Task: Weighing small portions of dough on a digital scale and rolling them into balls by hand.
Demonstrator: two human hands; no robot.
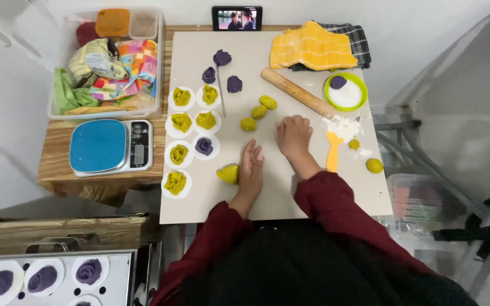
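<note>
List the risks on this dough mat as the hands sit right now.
1. The left hand rests beside a yellow dough piece; a sideways nudge could squash it.
2. A yellow dough ball lies near the mat's right edge and might roll off.
3. The right hand presses down close to the loose flour and the rolling pin; a sweep could scatter flour or set the pin rolling.
</note>
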